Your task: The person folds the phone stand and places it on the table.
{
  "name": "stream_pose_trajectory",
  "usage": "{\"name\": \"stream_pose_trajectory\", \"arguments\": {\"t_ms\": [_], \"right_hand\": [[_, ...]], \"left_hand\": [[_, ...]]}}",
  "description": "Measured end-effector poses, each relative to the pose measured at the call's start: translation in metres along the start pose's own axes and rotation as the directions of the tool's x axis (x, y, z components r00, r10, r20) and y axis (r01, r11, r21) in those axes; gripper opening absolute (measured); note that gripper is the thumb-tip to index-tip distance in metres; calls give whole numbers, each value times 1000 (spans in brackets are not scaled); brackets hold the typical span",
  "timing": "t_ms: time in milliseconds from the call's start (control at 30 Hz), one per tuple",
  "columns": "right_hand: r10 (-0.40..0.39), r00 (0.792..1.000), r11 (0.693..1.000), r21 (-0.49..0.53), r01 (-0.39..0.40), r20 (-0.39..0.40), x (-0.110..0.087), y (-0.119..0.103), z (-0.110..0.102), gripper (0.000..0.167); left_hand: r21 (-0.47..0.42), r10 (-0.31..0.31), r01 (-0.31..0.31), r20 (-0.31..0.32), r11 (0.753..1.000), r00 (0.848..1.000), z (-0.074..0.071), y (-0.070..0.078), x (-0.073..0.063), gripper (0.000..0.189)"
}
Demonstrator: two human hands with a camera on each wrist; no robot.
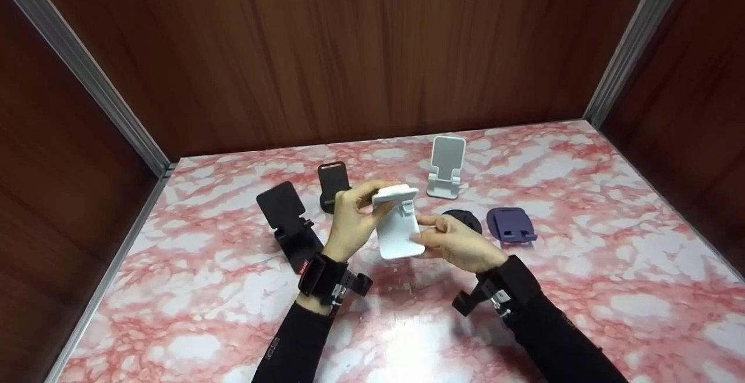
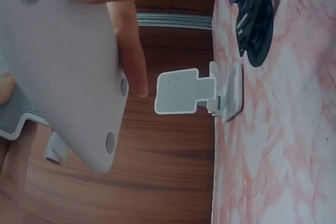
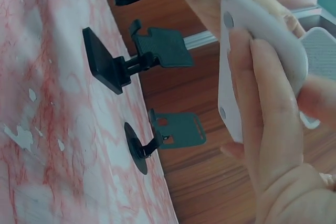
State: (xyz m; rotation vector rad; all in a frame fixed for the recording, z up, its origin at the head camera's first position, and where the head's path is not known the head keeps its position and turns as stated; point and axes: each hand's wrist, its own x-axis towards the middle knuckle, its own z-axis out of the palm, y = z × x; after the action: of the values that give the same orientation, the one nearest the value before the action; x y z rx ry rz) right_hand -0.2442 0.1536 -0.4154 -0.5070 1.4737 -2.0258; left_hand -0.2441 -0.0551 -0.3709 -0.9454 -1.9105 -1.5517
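A white phone stand (image 1: 396, 240) is between the hands, the left hand (image 1: 352, 223) pinching its upper plate and the right hand (image 1: 460, 244) gripping the edge of its base; uneven twisting could strain the joint or let it slip. A sideways swing might knock the angled black stand (image 1: 282, 207) left of the left hand, while the grey-faced stand (image 1: 448, 159), farther beyond both hands, seems less at risk.

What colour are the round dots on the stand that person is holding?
Grey: the dots show best in the left wrist view, against the white stand.
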Motion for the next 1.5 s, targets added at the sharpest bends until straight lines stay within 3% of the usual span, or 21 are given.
{"name": "stream_pose_trajectory", "arguments": {"t_ms": [100,367,633,767,867,967,1033,1133,1200,1300,1400,1500], "right_hand": [[7,1000,999,46,-6,-27,0,-4,1,49],[23,1000,996,85,-21,-18,-3,-10,1,73],[-50,998,990,136,46,31,-5,-6,-2,68],[-43,999,983,177,39,21,-4,-6,-1,68],[-52,999,981,187,52,-5,-3,-5,-2,63],[-71,997,977,198,77,-35,-3,-6,-2,52],[-85,995,975,201,92,-43,-4,-8,-3,49],[-92,994,977,191,100,-50,-5,-10,-3,51],[-95,994,979,176,103,-53,-5,-12,-4,53],[-93,994,981,164,102,-66,-6,-14,-7,54],[-90,993,982,162,102,-78,-7,-15,-8,59],[-83,993,982,162,97,-88,-7,-16,-9,68]], "left_hand": [[-2,11,-11,38,1000,999,1,-1,-1,23],[-10,55,-54,89,998,995,4,-3,-2,27],[7,48,-49,93,999,994,14,-40,-9,33],[52,46,-56,171,997,984,12,-41,-10,45],[35,34,-45,265,998,964,9,-39,-10,56],[28,-14,5,306,1000,952,7,-36,-10,69],[94,-74,51,268,994,961,7,-34,-10,71],[181,-220,191,161,965,962,7,-29,-9,69],[211,-337,310,107,927,935,7,-25,-8,68],[170,-482,461,116,871,868,5,-18,-7,73],[120,-560,547,188,829,807,3,-14,-5,76],[24,-591,606,254,795,766,2,-14,-5,76]]}}
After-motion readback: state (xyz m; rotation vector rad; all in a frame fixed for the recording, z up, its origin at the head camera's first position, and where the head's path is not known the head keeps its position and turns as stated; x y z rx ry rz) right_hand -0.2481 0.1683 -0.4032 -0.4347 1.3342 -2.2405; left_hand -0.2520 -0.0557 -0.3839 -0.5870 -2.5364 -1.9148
